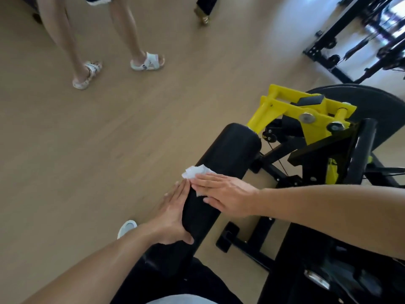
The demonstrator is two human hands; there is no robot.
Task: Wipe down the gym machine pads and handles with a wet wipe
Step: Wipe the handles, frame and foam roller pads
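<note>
A long black roller pad [228, 150] of the gym machine runs diagonally from lower left to the yellow bracket [293, 110]. My right hand [223, 194] lies flat across the pad with straight fingers, pressing a crumpled white wet wipe [196, 172] onto it; part of the wipe pokes out past the fingertips. My left hand [173, 216] rests against the pad's left side, fingers straight along it and thumb on the pad's near surface.
Black machine frame and a large black seat pad [372, 102] stand to the right. A person's legs in white sandals [149, 61] stand on the wooden floor at upper left. Another black rack [350, 40] is at the top right. My own white shoe [127, 227] shows below the pad.
</note>
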